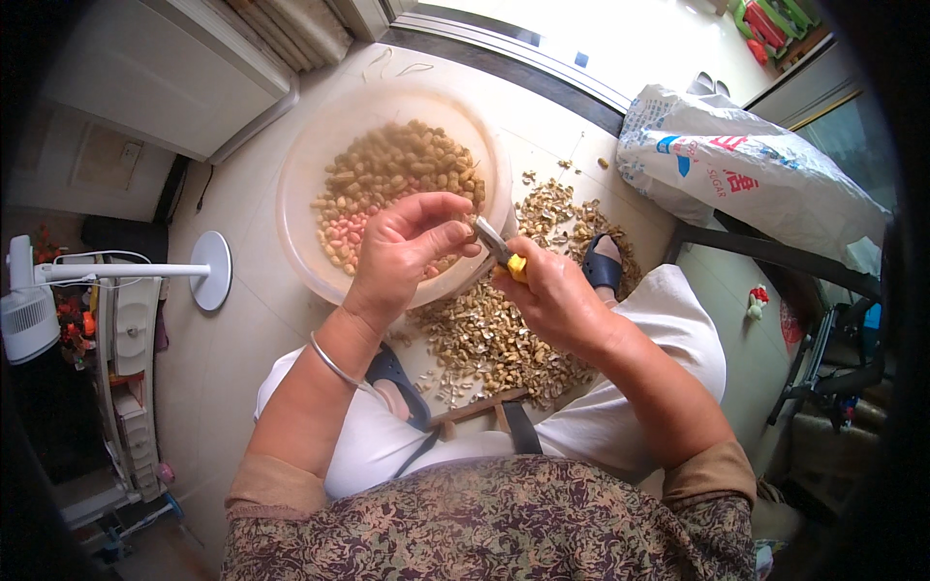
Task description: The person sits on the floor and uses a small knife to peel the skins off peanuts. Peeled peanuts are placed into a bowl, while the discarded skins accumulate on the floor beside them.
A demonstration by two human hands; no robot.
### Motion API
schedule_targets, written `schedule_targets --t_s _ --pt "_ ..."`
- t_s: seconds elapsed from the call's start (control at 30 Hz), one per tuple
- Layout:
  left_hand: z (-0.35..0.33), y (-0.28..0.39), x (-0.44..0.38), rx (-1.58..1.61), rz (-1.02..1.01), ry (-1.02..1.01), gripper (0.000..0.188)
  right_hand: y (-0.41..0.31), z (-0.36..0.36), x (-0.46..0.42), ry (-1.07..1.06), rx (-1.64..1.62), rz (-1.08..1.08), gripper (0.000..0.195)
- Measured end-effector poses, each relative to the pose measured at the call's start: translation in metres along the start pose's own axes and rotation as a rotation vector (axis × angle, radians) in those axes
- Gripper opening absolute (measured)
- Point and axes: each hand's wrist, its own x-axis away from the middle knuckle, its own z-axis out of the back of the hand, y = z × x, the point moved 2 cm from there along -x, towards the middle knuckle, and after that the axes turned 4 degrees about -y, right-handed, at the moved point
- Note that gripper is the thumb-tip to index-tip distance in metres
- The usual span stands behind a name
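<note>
My right hand (pixel 556 294) grips pliers (pixel 495 241) with yellow handles, their metal jaws pointing up and left. At the jaw tips, a peanut (pixel 471 220), largely hidden by fingers, is pinched between the thumb and fingertips of my left hand (pixel 399 250). Both hands are over the right part of a large translucent plastic basin (pixel 290 203). Inside it, unshelled peanuts (pixel 407 156) are heaped toward the far side. Pink shelled kernels (pixel 345 231) lie on the nearer left, partly behind my left hand.
Broken peanut shells (pixel 501 345) cover the floor between my sandaled feet and right of the basin. A white plastic sack (pixel 726 156) bearing writing leans on a dark frame (pixel 770 258) at right. A white fan's round base (pixel 211 271) stands left; a sliding-door track (pixel 508 62) runs beyond.
</note>
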Motion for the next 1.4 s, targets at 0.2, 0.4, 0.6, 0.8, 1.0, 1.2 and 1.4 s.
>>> schedule_targets --t_s 0.2,0.4,0.6,0.8,1.0,1.2,1.4 --pt "0.007 0.011 -0.003 0.222 0.059 0.025 0.022 -0.003 0.011 0.005 -0.196 -0.223 -0.072 0.021" --pt "0.027 0.021 -0.006 -1.104 -0.391 0.113 0.022 0.023 -0.002 0.008 -0.370 0.519 -0.053 0.018" --pt "0.042 0.018 -0.009 -1.172 -0.399 0.157 0.025 0.038 -0.014 0.014 -0.391 0.754 0.088 0.014" --pt "0.047 0.020 -0.013 -0.803 -0.224 0.182 0.025 0.044 -0.022 0.015 -0.346 0.659 0.124 0.013" --pt "0.059 -0.001 -0.015 -1.083 -0.198 0.237 0.011 0.033 -0.018 0.014 -0.454 0.697 0.017 0.011" --pt "0.071 0.005 -0.018 -0.439 0.022 0.275 0.012 0.032 -0.016 0.014 -0.447 0.667 -0.017 0.014" --pt "0.045 0.022 -0.010 -0.467 0.231 -0.112 0.012 0.042 -0.010 0.015 -0.459 0.690 -0.058 0.013"
